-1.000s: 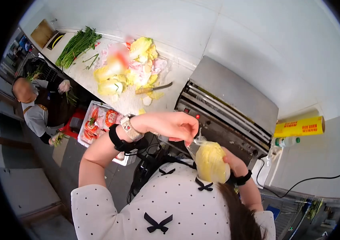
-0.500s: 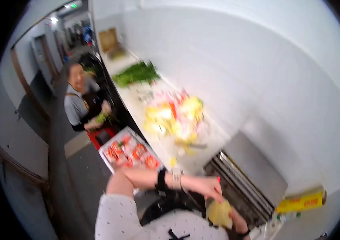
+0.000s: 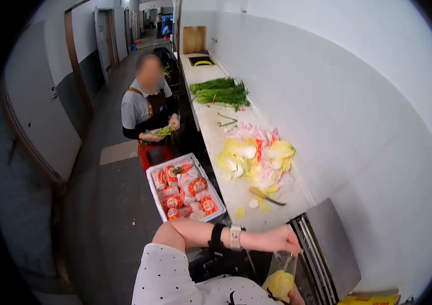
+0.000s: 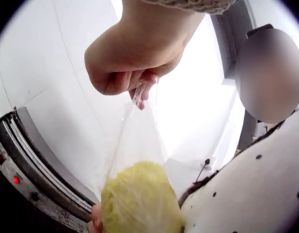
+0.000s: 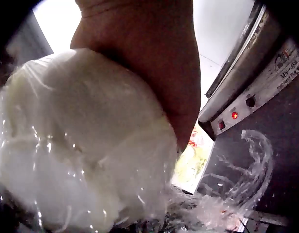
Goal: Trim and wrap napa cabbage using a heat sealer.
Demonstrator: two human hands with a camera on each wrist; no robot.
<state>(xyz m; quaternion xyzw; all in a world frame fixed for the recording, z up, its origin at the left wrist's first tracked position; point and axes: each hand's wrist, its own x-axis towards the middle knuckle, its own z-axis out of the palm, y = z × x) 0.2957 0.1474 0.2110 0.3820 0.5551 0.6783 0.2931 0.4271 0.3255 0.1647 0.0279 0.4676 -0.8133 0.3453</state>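
A pale yellow napa cabbage (image 3: 279,284) hangs in front of the wearer's torso, wrapped in clear plastic film. My left hand (image 3: 281,240), above it, pinches the film, which stretches taut upward from the cabbage (image 4: 142,199) in the left wrist view. There the curled fingers of the left hand (image 4: 132,63) gather the film (image 4: 132,128) into a narrow twist. My right hand (image 3: 295,296) grips the cabbage's side from below, mostly hidden in the head view. Close up in the right wrist view, the right hand (image 5: 154,68) lies against the film-covered white base (image 5: 81,141).
Beside the hands stands a metal wrapping machine (image 3: 333,249) with a lit red lamp (image 5: 235,115). Cabbage leaves (image 3: 239,150), a knife (image 3: 266,195) and green stalks (image 3: 221,94) lie on the counter (image 3: 205,122). A white crate (image 3: 152,185) of packs and another person (image 3: 147,101) are left.
The view has swung left and up, toward the corridor and the other person. The left hand has drawn the film up and away from the cabbage; the right hand keeps its hold.
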